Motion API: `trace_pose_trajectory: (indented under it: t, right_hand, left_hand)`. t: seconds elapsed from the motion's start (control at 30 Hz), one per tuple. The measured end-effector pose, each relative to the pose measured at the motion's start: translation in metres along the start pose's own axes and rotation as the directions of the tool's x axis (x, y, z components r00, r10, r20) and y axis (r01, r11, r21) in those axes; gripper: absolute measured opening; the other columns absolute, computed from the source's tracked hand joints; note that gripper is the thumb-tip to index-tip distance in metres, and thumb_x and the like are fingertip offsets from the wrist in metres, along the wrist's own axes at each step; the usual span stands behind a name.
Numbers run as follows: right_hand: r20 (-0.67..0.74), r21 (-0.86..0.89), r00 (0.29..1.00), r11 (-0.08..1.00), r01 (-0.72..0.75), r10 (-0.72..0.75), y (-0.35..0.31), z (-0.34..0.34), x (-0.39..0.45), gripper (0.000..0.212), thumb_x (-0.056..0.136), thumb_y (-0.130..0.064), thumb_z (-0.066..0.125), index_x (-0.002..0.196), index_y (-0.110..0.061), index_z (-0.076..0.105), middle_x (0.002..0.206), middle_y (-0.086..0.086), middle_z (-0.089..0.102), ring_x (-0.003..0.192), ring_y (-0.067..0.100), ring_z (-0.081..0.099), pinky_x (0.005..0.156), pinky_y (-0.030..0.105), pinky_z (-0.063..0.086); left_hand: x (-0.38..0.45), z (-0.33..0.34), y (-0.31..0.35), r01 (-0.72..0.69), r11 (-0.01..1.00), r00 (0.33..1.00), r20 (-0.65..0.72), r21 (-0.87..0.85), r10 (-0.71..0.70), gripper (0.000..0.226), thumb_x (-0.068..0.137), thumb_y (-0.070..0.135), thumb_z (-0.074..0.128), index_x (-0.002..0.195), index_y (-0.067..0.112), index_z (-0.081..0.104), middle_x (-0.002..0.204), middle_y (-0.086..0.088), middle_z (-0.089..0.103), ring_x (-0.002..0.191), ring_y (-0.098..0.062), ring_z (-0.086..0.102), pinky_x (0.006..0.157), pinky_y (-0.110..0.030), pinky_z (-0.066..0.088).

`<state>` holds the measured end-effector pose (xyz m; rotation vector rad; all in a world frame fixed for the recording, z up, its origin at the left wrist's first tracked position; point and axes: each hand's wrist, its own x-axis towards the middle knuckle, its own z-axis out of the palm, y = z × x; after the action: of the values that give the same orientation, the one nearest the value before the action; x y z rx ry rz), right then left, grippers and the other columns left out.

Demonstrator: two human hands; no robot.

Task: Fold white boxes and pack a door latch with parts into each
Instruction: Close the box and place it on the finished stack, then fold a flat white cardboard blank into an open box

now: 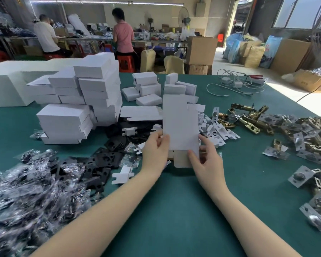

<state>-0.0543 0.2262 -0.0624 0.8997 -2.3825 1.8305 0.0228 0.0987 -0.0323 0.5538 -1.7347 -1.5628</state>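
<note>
Head view: we hold the flat white box blank upright above the green tabletop. Left hand and right hand each pinch a lower edge. We judge it light and easily creased; take grip beside the folds. No legible writing.

The heap of clear plastic parts bags at the bench's left edge is motion-blurred and cropped; silver-plated brass latches run off the right edge.

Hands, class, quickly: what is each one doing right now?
Left hand: pinches the unfolded white box at its left edge.
Right hand: holds the box's lower right side.
</note>
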Motion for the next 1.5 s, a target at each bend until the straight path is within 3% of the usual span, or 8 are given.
trace_pose_trajectory:
  t: [0.13,0.23,0.37,0.67,0.83,1.13,1.3,1.5]
  right_hand:
    - [0.038,-0.038,0.999,0.999,0.024,-0.023,0.003,-0.003,-0.001,0.055,0.093,-0.018,0.063,0.145,-0.023,0.044,0.107,-0.014,0.065,0.083,-0.002,0.063,0.07,0.004,0.043]
    - [0.045,-0.041,0.999,0.999,-0.003,0.004,0.003,-0.005,0.0,0.059,0.094,-0.021,0.063,0.148,-0.024,0.04,0.117,-0.005,0.066,0.084,0.007,0.064,0.077,0.014,0.046]
    - [0.086,0.006,0.996,1.0,0.03,-0.03,0.001,-0.003,-0.001,0.065,0.088,-0.014,0.07,0.139,-0.038,0.037,0.087,-0.027,0.062,0.063,-0.004,0.057,0.061,0.005,0.04]
    - [0.106,-0.109,0.994,0.993,0.051,-0.039,-0.003,0.006,-0.002,0.07,0.091,-0.027,0.066,0.151,-0.022,0.033,0.11,-0.014,0.058,0.088,-0.002,0.053,0.078,0.009,0.04]
    - [0.02,-0.145,0.996,0.986,0.086,-0.084,-0.006,0.006,-0.004,0.059,0.092,-0.028,0.058,0.147,-0.029,0.035,0.113,-0.031,0.049,0.1,-0.018,0.045,0.079,-0.003,0.031]
    - [-0.031,-0.297,0.999,0.955,0.01,-0.021,-0.005,0.002,-0.006,0.048,0.098,-0.022,0.044,0.146,-0.021,0.043,0.127,0.0,0.063,0.116,0.02,0.054,0.082,0.026,0.035]
    - [-0.06,-0.189,0.997,0.982,0.026,-0.038,-0.012,0.003,-0.009,0.039,0.097,-0.015,0.04,0.128,-0.03,0.059,0.077,-0.011,0.063,0.072,0.008,0.053,0.062,0.017,0.037]
    - [-0.088,0.186,0.99,0.978,-0.093,0.111,-0.019,0.002,-0.008,0.033,0.098,-0.014,0.044,0.107,-0.031,0.071,0.09,-0.025,0.071,0.082,-0.009,0.06,0.063,0.004,0.041]
  left_hand:
    - [-0.011,-0.007,-0.017,-0.123,0.992,0.962,0.244,-0.019,0.124,0.06,0.086,-0.008,0.058,0.132,0.03,0.05,0.118,0.012,0.069,0.11,-0.006,0.064,0.093,-0.026,0.052]
    - [-0.013,-0.009,-0.018,-0.177,0.984,0.929,0.332,0.012,0.163,0.082,0.078,-0.01,0.059,0.139,0.042,0.042,0.133,0.004,0.06,0.126,-0.018,0.055,0.107,-0.043,0.045]
    - [-0.014,-0.005,-0.021,-0.122,0.992,0.967,0.224,-0.014,0.122,0.063,0.086,-0.002,0.057,0.139,0.03,0.044,0.127,0.007,0.064,0.114,-0.01,0.061,0.103,-0.037,0.046]
    - [-0.016,-0.002,-0.022,-0.159,0.972,0.985,0.101,0.173,0.143,0.021,0.092,0.02,0.051,0.104,0.037,0.049,0.089,0.009,0.063,0.069,-0.003,0.053,0.066,-0.019,0.043]
    - [-0.021,0.0,-0.023,-0.255,0.936,0.959,0.188,0.244,0.212,0.036,0.09,0.023,0.049,0.125,0.023,0.053,0.083,-0.006,0.065,0.064,-0.015,0.052,0.062,-0.024,0.045]
    - [-0.024,0.002,-0.018,-0.27,0.916,0.952,0.222,0.298,0.209,0.057,0.085,0.018,0.044,0.14,0.033,0.046,0.075,0.009,0.059,0.058,-0.01,0.047,0.057,-0.022,0.041]
    - [-0.027,-0.001,-0.018,-0.306,0.854,0.945,0.245,0.42,0.218,0.087,0.085,0.023,0.04,0.145,0.057,-0.012,0.11,0.006,0.063,0.071,-0.005,0.053,0.061,-0.031,0.042]
    - [-0.02,-0.002,-0.019,-0.358,0.758,0.929,0.289,0.545,0.231,0.077,0.088,0.009,0.046,0.156,0.03,0.015,0.096,-0.002,0.052,0.087,-0.016,0.045,0.075,-0.045,0.049]
